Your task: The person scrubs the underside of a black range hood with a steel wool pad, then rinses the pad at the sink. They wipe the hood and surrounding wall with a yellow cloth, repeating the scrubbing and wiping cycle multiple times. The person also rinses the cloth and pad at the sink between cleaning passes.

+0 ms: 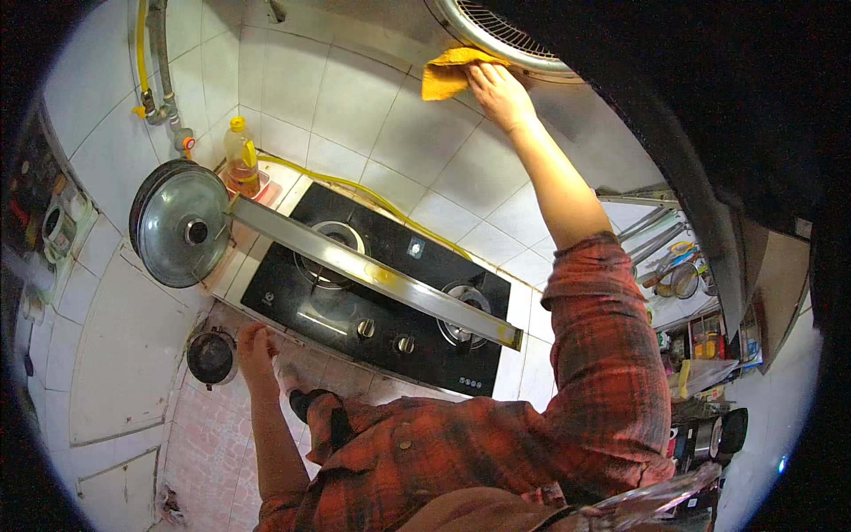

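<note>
My right hand [498, 93] is raised high, gripping a yellow cloth [445, 74]. It presses the cloth to the underside of a metal range hood, beside the rim of its round wire grille [508, 26]. My left hand [256, 349] hangs low by the counter's front edge, fingers loosely bent and nothing seen in them. Below the raised arm lies a black glass two-burner gas hob [392, 312] with two knobs. A long metal strip [372, 269] with yellowish stains crosses the view over the hob; whether it touches the hob I cannot tell.
A glass pan lid [179, 229] stands on edge at the hob's left. Behind it, a yellow-capped bottle [241, 159] sits in a small tray. A yellow hose [372, 193] runs along the tiled wall. Utensils [678, 272] hang at right; a black pan [211, 357] is low at left.
</note>
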`<state>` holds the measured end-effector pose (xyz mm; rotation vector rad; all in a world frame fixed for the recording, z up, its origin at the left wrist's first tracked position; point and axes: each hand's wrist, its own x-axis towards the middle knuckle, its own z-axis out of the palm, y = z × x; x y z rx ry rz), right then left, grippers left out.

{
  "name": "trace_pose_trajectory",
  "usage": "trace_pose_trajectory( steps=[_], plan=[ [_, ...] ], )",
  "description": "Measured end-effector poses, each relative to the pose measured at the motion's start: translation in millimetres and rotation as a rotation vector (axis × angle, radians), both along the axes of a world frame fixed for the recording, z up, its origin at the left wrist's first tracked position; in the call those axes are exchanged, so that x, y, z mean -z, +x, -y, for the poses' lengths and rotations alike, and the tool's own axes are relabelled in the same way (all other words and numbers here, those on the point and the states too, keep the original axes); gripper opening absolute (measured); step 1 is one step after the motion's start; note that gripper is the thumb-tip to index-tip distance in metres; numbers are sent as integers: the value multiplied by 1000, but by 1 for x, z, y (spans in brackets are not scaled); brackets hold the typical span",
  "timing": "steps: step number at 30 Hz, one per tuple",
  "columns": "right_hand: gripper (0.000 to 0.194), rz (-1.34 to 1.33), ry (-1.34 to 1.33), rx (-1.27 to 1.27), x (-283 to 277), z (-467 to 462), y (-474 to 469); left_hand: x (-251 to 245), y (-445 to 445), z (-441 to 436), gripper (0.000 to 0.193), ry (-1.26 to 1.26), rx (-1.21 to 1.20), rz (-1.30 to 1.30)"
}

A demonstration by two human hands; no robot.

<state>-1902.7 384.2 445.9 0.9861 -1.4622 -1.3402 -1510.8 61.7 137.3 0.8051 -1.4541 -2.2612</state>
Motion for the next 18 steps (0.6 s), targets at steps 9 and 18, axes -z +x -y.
trace_pose_trajectory(
  steps=[9, 18],
  plan=[
    [36, 231, -191, 178, 4, -140, 48, 0, -6, 16, 15, -7, 52, 4],
    [44, 42, 72, 287, 30, 75, -64, 10, -6, 28, 13, 14, -63, 54]
  ],
)
